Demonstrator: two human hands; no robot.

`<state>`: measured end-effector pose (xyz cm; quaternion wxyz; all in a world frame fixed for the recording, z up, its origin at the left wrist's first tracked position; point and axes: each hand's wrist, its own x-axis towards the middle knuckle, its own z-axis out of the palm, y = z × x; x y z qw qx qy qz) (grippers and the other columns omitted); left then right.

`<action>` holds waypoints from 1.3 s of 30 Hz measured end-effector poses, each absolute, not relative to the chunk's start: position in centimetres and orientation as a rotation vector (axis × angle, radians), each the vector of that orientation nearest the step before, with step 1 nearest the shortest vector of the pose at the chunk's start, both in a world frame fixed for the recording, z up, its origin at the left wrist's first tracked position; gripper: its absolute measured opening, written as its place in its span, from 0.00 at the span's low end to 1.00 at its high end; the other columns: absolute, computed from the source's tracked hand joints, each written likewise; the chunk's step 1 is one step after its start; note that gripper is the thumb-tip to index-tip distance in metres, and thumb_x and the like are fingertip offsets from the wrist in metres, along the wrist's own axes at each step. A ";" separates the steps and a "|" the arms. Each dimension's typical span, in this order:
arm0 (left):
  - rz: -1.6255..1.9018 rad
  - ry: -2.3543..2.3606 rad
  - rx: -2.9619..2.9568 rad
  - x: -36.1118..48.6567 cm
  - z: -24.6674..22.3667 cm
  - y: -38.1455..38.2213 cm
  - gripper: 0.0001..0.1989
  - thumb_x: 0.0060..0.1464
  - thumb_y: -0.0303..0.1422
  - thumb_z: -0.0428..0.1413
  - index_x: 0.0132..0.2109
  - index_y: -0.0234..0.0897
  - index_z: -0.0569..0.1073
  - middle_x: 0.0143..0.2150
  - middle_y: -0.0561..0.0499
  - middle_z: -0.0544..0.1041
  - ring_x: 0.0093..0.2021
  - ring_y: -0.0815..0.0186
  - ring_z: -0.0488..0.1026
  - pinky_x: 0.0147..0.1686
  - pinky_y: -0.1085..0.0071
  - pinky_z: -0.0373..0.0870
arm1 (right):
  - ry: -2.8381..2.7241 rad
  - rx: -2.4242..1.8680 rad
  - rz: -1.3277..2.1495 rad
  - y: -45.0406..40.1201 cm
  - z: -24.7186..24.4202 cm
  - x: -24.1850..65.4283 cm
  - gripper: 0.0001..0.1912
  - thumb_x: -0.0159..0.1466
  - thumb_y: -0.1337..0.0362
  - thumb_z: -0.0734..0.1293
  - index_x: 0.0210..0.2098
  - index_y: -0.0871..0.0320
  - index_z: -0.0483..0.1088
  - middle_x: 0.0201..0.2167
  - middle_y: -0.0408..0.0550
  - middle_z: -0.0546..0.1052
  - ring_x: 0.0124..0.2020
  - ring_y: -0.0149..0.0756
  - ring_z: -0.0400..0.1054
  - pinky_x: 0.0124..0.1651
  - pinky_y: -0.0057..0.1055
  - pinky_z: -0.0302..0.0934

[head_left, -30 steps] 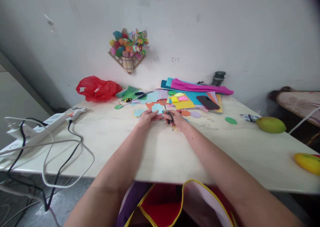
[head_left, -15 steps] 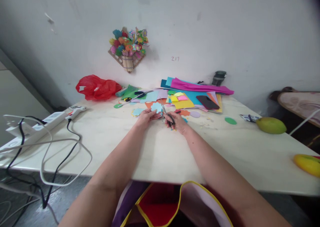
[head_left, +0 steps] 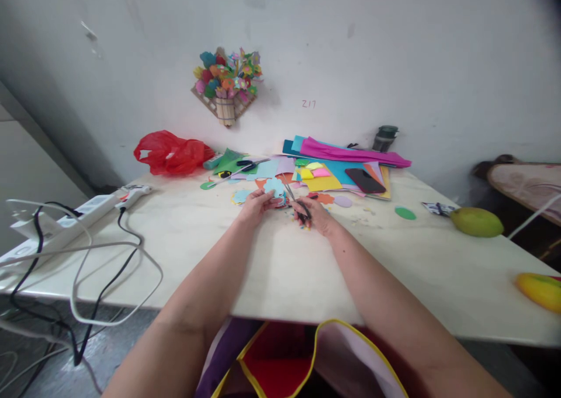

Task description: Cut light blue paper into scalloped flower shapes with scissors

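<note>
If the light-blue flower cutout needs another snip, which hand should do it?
Probably the right hand: it holds the scissors, their blades up beside the light-blue flower cutout. The left hand grips that cutout, so it seems better for steadying.

The flower cutout (head_left: 273, 186) is pale blue; the scissors (head_left: 303, 209) have black handles and grey blades. The counter (head_left: 298, 275) is off-white, faintly streaked. The bag (head_left: 175, 152) is red, the phone (head_left: 364, 180) black, the mango (head_left: 477, 221) green.
</note>
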<state>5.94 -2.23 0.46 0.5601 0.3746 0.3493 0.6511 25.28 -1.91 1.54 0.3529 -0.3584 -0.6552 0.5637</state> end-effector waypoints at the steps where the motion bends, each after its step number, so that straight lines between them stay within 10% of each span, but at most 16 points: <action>1: 1.542 0.814 0.870 5.9 0.5 -2.2 0.10 0.43 0.26 0.64 0.29 0.33 0.68 0.26 0.51 0.77 0.29 0.63 0.78 0.31 0.73 0.74 | -1.698 -0.927 1.464 -1.9 1.6 25.3 0.13 0.59 0.55 0.66 0.31 0.59 0.65 0.18 0.39 0.71 0.13 0.22 0.61 0.11 0.18 0.48; 39: 1.558 0.782 0.729 7.3 0.7 -2.1 0.06 0.46 0.22 0.60 0.33 0.31 0.71 0.30 0.48 0.78 0.35 0.63 0.78 0.40 0.70 0.76 | -1.673 -0.891 1.539 -1.9 1.2 24.9 0.13 0.55 0.56 0.70 0.30 0.59 0.66 0.16 0.38 0.69 0.13 0.22 0.59 0.11 0.18 0.47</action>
